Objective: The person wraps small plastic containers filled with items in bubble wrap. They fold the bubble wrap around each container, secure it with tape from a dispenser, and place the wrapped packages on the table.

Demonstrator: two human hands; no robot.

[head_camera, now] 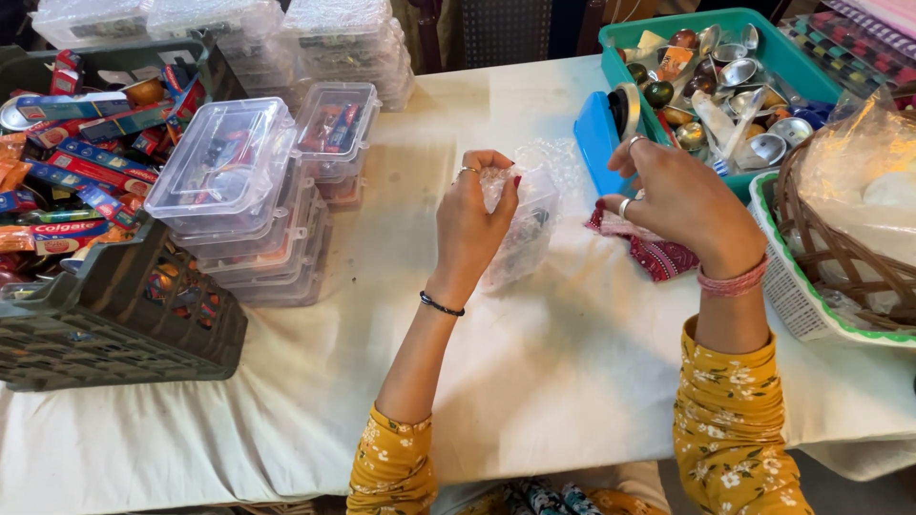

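A person in yellow floral sleeves works at a surface draped in a cream cloth, seen from a head-worn camera. The left hand, wearing a ring and a black wrist band, is closed around the edge of a sheet of bubble wrap that is folded about a small clear plastic box; the wrapped box stands tilted on the cloth, just in front of the person and between the two hands. The right hand, with rings and red wrist threads, hovers to the right with fingers curled; whether it pinches anything cannot be told. Just below that hand lies a dark red patterned cloth. Behind it a blue tape dispenser leans against a teal tray filled with small metal bowls and spoons. At the far right a wicker basket with a clear bag inside sits in a white and green plastic basket. To the left, stacks of clear lidded boxes stand beside a dark grey crate holding toothpaste cartons, and further bubble-wrapped boxes are piled along the far edge
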